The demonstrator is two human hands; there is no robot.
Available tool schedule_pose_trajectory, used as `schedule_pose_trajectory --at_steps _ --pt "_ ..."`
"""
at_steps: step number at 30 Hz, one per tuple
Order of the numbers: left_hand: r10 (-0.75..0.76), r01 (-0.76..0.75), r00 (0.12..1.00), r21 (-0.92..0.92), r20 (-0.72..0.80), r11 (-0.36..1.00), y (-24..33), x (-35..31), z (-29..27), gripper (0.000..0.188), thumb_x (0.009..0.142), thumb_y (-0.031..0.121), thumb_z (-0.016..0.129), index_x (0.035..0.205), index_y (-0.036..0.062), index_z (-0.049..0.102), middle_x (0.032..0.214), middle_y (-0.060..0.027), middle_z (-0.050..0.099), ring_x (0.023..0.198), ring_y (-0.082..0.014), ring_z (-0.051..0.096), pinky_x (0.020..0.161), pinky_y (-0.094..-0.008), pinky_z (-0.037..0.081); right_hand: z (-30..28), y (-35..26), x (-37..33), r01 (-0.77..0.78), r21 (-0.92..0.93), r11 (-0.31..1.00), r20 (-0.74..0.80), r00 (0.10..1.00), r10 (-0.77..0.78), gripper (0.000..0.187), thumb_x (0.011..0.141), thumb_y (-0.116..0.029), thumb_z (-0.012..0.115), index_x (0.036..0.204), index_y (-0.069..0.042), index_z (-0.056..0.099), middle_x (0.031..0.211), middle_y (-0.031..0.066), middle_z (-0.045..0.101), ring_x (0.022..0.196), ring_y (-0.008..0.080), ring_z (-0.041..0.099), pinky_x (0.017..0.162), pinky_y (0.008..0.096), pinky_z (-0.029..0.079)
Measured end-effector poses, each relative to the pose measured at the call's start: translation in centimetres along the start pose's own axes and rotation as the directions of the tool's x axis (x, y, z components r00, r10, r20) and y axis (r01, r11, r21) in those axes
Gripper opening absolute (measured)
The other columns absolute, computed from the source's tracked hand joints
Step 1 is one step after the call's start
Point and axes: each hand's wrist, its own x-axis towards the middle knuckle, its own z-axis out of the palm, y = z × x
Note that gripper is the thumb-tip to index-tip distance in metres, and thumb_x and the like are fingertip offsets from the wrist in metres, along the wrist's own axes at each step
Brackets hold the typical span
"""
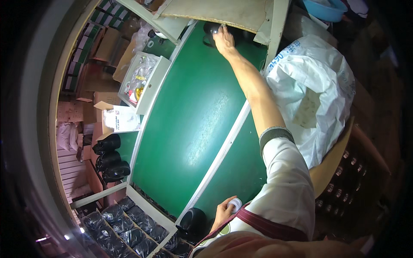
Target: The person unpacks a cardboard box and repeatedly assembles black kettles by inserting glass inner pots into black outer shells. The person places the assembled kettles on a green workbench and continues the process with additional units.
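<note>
My right arm stretches along the green conveyor belt to its far end. There, at the edge of the board over the belt, my right hand is closed on a dark, rounded thing with a loop like a handle. More dark shapes stand beside it in the shadow under the board; their kind is hard to make out. Close to my body, my left hand has its fingers round a white, round, ridged lid. Left of that hand stands a black, rounded vessel on the near side strip.
A large white woven sack stands open to the right. Across the belt are a grey drawer of small bagged parts, a white printed sheet and several black vessels. Boxes of plastic-wrapped black items fill the lower left.
</note>
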Motion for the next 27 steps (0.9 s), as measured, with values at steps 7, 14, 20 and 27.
schedule_pose_trajectory --at_steps 7,14,20,27 --pt "-0.025 0.026 0.999 0.016 -0.048 1.000 2.8 1.5 -0.5 0.036 0.096 0.003 0.053 0.131 0.0029 0.063 0.104 -0.0048 0.069 0.085 -0.0076 0.062 0.078 -0.0231 0.051 1.2 0.8 4.9 0.009 0.059 0.998 -0.191 0.982 0.002 0.031 0.087 -0.016 0.057 0.111 -0.001 0.071 0.114 0.0206 0.068 0.110 0.0358 0.064 0.093 0.0461 0.052" --pt "0.183 -0.195 0.980 0.241 0.074 0.951 3.8 1.1 0.1 0.034 0.093 0.004 0.056 0.126 0.0053 0.066 0.099 -0.0089 0.064 0.094 -0.0166 0.058 0.085 -0.0292 0.047 2.0 0.5 2.6 0.105 -0.448 0.888 0.121 0.991 -0.056 0.045 0.094 -0.015 0.051 0.138 -0.009 0.048 0.138 0.0163 0.055 0.128 0.0325 0.053 0.110 0.0593 0.033" --pt "0.243 -0.286 0.951 0.246 0.191 0.926 3.3 -0.3 0.5 0.034 0.091 0.003 0.060 0.125 0.0053 0.068 0.094 -0.0079 0.064 0.088 -0.0152 0.058 0.083 -0.0291 0.048 -3.3 -4.4 -4.8 -0.238 -0.259 0.936 0.481 0.809 0.339 0.076 0.086 -0.016 0.066 0.151 -0.007 0.028 0.133 0.0178 0.060 0.121 0.0282 0.059 0.095 0.0423 0.053" --pt "0.235 -0.227 0.970 -0.117 0.060 0.967 -2.1 -0.3 0.5 0.022 0.088 0.006 0.072 0.108 -0.0019 0.073 0.092 -0.0074 0.073 0.083 -0.0141 0.068 0.076 -0.0282 0.054 -15.8 -12.1 -14.0 0.280 -0.110 0.954 0.953 0.303 0.021 0.035 0.089 -0.040 0.066 0.098 -0.007 0.072 0.082 0.0080 0.075 0.070 0.0177 0.072 0.071 0.0384 0.060"
